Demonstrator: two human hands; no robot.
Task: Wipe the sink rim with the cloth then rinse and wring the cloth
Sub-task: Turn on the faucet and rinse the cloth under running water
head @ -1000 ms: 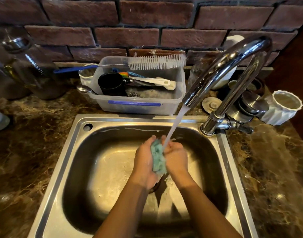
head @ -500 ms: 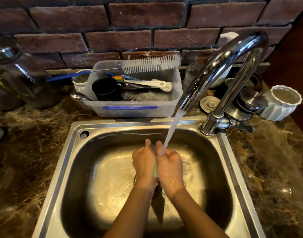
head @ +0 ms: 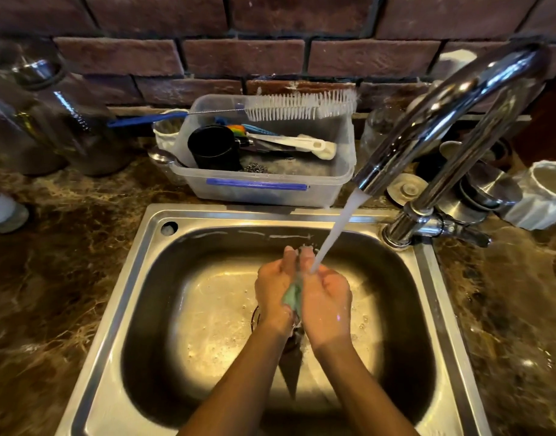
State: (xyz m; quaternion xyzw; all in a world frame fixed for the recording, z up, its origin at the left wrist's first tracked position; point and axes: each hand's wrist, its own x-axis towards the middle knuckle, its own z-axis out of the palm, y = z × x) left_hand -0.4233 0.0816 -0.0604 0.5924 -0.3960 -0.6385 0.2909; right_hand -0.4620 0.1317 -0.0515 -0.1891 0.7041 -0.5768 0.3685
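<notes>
Now we press our left hand [head: 272,292] and right hand [head: 327,305] together around the green cloth [head: 294,295], over the sink [head: 207,215] basin; tap [head: 427,121] at two o'clock pours water [head: 336,231] onto our fingers.

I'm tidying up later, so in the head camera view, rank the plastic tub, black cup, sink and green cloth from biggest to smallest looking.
1. sink
2. plastic tub
3. black cup
4. green cloth, mostly hidden between both hands, so its full size is unsure.

left hand [head: 273,289] and right hand [head: 325,302] pressed together, fingers forward, forearms converging
</notes>
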